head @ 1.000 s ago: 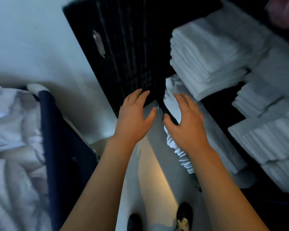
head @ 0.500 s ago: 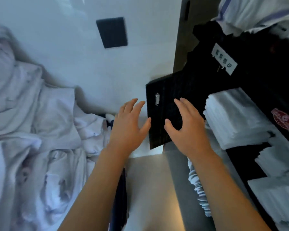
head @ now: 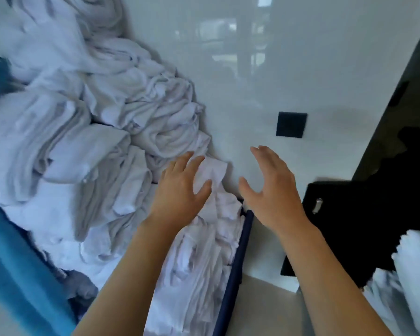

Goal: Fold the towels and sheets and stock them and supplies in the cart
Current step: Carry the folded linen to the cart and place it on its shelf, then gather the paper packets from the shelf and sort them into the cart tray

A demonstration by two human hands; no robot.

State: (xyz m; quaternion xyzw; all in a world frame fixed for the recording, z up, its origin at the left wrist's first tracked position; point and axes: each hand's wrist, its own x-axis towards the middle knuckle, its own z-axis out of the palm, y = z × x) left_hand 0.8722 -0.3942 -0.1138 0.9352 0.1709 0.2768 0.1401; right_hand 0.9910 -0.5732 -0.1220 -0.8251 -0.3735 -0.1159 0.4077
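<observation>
Fingers on both hands are spread loose, gripping nothing. Left hand [head: 180,190] hovers over the heap of crumpled white linen [head: 87,146], maybe brushing it, too blurry to call. Right hand [head: 272,187] hangs in open air over the dark bin rim [head: 238,258]. Folded white towels [head: 415,265] sit at the right edge by the black cart [head: 349,226]. Beyond that there's a bare glossy wall [head: 277,69] with a dark square plate [head: 291,124].

Cool, soft daylight; slightly blurred wide-angle view

The glossy wall [head: 289,69] beyond the right hand [head: 269,187] mirrors a bright window; linen pile [head: 83,141] left of the left hand [head: 180,190] looks smeared, dark cart [head: 364,226] to the right underexposed, edges bowed.
</observation>
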